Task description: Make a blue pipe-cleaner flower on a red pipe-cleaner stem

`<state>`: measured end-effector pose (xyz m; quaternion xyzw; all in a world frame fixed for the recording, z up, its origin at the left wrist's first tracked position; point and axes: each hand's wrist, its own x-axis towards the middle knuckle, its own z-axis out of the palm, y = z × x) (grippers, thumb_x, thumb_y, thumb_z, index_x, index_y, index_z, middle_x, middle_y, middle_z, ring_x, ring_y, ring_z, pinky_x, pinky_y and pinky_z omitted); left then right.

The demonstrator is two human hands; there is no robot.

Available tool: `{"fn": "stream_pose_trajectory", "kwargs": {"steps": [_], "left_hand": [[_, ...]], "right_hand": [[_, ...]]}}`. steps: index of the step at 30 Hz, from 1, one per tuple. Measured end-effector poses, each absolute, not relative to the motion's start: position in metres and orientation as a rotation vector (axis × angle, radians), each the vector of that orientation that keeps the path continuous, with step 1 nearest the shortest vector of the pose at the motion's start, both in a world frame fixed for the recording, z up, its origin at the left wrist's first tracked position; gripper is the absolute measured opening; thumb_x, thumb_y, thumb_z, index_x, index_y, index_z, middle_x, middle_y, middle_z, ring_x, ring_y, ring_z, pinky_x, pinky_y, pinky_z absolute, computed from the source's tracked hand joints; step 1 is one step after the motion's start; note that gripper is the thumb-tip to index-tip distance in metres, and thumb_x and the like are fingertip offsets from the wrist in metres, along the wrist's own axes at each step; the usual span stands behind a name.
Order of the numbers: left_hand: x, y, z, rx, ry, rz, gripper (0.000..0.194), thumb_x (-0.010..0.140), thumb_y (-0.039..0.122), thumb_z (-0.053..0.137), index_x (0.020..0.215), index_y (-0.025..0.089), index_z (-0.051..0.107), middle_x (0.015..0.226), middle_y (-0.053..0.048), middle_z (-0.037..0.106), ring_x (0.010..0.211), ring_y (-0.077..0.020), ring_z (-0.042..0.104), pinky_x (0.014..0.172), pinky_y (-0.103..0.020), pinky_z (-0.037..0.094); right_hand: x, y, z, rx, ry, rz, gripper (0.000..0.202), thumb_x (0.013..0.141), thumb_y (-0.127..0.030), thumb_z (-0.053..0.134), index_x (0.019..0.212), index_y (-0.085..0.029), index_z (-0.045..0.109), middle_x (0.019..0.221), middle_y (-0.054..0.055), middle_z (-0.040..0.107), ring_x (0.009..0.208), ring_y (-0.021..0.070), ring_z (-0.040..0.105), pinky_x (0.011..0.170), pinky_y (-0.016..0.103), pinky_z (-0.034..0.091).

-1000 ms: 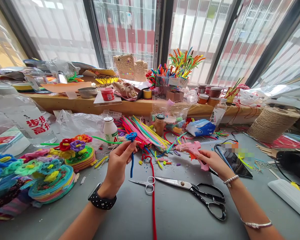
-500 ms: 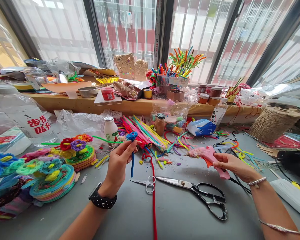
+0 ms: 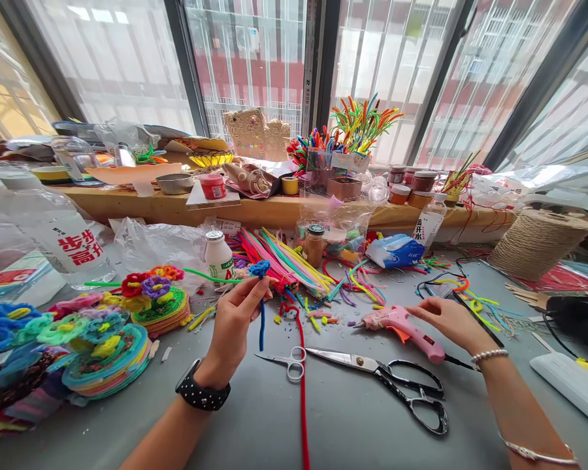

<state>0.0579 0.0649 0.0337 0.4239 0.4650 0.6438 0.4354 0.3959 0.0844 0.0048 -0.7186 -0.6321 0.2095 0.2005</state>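
A small blue pipe-cleaner flower [image 3: 259,267] is pinched between the thumb and fingertips of my left hand [image 3: 238,310]. Its blue stem hangs straight down below the fingers. The pink hot glue gun [image 3: 406,331] lies on its side on the table, nozzle to the left. My right hand [image 3: 453,320] hovers just behind it, fingers stretched out and not wrapped round the handle. Between the hands lie small silver scissors [image 3: 294,362], a long red pipe cleaner [image 3: 302,391] and big black-handled scissors [image 3: 402,385].
Finished pipe-cleaner flowers [image 3: 98,339] crowd the left side. Bundled pipe cleaners [image 3: 274,261], a white bottle [image 3: 218,256] and a brown jar [image 3: 314,245] stand behind. A twine spool [image 3: 541,241] and a white device [image 3: 571,385] are at the right. A cluttered ledge [image 3: 259,207] runs along the windows.
The glue gun has come down onto the table, and my right hand has let go of its handle and drawn slightly up. My left hand still holds the blue flower in nearly the same spot.
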Motion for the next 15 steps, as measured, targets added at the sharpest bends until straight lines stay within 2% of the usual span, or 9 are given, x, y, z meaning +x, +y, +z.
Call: {"fn": "stream_pose_trajectory", "kwargs": {"steps": [2, 4, 8, 11, 13, 15], "left_hand": [[0.059, 0.064, 0.034, 1.081, 1.196, 1.61, 0.019, 0.061, 0.033, 0.063, 0.065, 0.014, 0.06, 0.06, 0.0, 0.052, 0.051, -0.0078, 0.039, 0.043, -0.019, 0.029], [0.06, 0.063, 0.034, 1.135, 1.226, 1.631, 0.017, 0.061, 0.032, 0.063, 0.063, 0.015, 0.06, 0.059, 0.0, 0.053, 0.059, -0.0109, 0.045, 0.052, -0.02, 0.035], [0.063, 0.06, 0.036, 1.282, 1.185, 1.612, 0.018, 0.068, 0.033, 0.057, 0.061, 0.016, 0.058, 0.061, -0.001, 0.055, 0.066, -0.0132, 0.049, 0.065, -0.022, 0.038], [0.066, 0.058, 0.036, 1.276, 1.058, 1.508, 0.024, 0.074, 0.036, 0.049, 0.06, 0.017, 0.052, 0.055, 0.001, 0.05, 0.054, -0.0107, 0.046, 0.055, -0.022, 0.037], [0.068, 0.056, 0.037, 1.204, 0.958, 1.451, 0.028, 0.075, 0.038, 0.045, 0.056, 0.018, 0.043, 0.047, 0.005, 0.039, 0.041, -0.0075, 0.036, 0.043, -0.022, 0.031], [0.07, 0.055, 0.037, 1.147, 0.897, 1.43, 0.03, 0.075, 0.038, 0.045, 0.055, 0.018, 0.035, 0.046, 0.007, 0.03, 0.038, -0.0054, 0.025, 0.039, -0.021, 0.024]], "right_hand": [[0.387, 0.083, 0.012, -1.946, -1.572, 0.361, 0.042, 0.064, -0.058, 0.049, 0.066, -0.017, 0.057, 0.067, 0.006, 0.06, 0.062, 0.0196, 0.051, 0.057, 0.029, 0.036], [0.371, 0.081, 0.022, -1.706, -1.42, 0.347, 0.041, 0.067, -0.057, 0.046, 0.071, -0.018, 0.057, 0.067, 0.005, 0.057, 0.06, 0.0167, 0.047, 0.055, 0.028, 0.034], [0.324, 0.077, 0.047, -1.051, -1.205, 0.954, 0.041, 0.072, -0.056, 0.043, 0.068, -0.018, 0.058, 0.059, 0.001, 0.049, 0.051, 0.0109, 0.039, 0.047, 0.024, 0.03], [0.288, 0.077, 0.062, -0.677, -0.966, 1.331, 0.039, 0.069, -0.056, 0.047, 0.066, -0.019, 0.058, 0.067, -0.001, 0.052, 0.048, 0.0072, 0.035, 0.042, 0.021, 0.028], [0.265, 0.079, 0.068, -0.509, -0.792, 1.552, 0.04, 0.073, -0.056, 0.043, 0.067, -0.019, 0.057, 0.067, -0.001, 0.052, 0.047, 0.0067, 0.035, 0.043, 0.02, 0.031], [0.245, 0.081, 0.07, -0.405, -0.657, 1.715, 0.042, 0.077, -0.054, 0.036, 0.068, -0.019, 0.057, 0.068, -0.001, 0.053, 0.046, 0.0063, 0.034, 0.043, 0.02, 0.032]]}}
